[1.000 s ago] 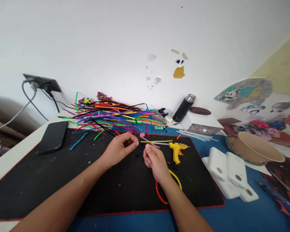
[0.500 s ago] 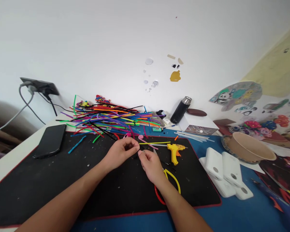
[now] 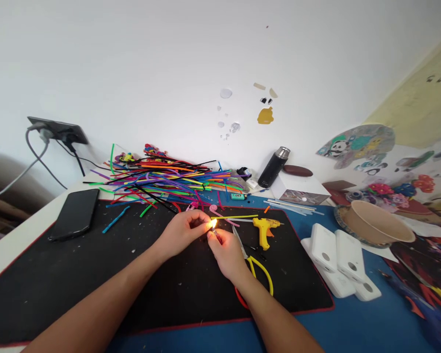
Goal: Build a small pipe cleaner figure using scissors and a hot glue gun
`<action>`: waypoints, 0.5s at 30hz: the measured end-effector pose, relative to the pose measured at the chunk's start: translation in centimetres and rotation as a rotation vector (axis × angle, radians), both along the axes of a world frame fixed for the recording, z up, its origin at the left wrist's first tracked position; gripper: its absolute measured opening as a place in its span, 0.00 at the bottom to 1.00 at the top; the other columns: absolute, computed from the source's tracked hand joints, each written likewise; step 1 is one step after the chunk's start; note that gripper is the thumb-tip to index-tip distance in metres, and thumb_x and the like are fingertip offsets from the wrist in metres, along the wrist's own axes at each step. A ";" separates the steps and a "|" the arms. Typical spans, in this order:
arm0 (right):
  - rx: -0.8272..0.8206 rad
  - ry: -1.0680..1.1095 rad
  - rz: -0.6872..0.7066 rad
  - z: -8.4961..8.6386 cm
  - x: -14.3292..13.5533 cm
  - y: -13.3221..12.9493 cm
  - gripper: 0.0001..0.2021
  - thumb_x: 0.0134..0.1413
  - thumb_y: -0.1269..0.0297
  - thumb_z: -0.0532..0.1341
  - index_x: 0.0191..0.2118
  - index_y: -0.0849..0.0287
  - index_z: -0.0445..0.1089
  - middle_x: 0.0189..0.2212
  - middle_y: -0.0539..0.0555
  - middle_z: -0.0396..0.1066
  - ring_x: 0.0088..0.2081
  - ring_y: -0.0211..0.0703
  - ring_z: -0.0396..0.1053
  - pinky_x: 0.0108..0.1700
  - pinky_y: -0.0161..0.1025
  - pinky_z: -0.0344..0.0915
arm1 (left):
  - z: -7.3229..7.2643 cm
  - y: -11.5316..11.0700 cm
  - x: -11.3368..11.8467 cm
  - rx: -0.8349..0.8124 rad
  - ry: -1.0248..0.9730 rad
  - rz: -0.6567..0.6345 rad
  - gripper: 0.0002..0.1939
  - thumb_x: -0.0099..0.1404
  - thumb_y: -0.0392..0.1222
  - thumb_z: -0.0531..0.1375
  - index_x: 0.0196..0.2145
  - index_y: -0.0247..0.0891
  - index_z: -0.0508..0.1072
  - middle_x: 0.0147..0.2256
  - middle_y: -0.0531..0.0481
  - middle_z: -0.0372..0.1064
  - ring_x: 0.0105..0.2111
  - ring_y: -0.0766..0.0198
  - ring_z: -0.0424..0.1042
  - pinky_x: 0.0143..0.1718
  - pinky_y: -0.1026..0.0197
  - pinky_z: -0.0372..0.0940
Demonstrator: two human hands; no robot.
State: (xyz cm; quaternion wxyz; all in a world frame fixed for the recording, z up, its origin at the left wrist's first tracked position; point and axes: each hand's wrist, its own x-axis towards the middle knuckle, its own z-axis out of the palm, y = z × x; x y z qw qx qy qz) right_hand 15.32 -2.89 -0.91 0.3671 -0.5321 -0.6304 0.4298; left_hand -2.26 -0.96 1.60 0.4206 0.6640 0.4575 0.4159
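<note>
A small flame (image 3: 213, 223) burns between my two hands over the black mat (image 3: 161, 299). My right hand (image 3: 226, 251) is closed around a lighter, of which only the metal top shows under the flame. Thumb and forefinger of my left hand (image 3: 185, 233) pinch the end of a yellow-green pipe cleaner (image 3: 238, 216), which stretches to the right behind the flame. Scissors with red and yellow handles (image 3: 262, 271) lie partly under my right wrist. A yellow glue gun (image 3: 265, 232) rests to their upper right, beside a pink spiral piece (image 3: 213, 209).
Many coloured pipe cleaners (image 3: 161, 179) are heaped at the back. A black phone (image 3: 75, 214) lies left. Behind are a black flask (image 3: 274, 167) and white box (image 3: 297, 189); white devices (image 3: 323, 245) and a bowl (image 3: 378, 223) stand right.
A flame has appeared between my hands. My right hand has shifted slightly left and down, while my left hand keeps its pinch. More of the scissor blades shows.
</note>
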 end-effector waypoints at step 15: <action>-0.046 0.002 0.023 -0.5 0.0 0.3 0.19 0.60 0.51 0.56 0.23 0.53 0.55 0.19 0.44 0.52 0.23 0.38 0.51 0.26 0.38 0.45 | 0.1 0.2 -0.1 -0.094 -0.041 -0.013 0.15 0.64 0.53 0.66 0.34 0.37 0.79 0.31 0.50 0.77 0.31 0.61 0.73 0.37 0.61 0.67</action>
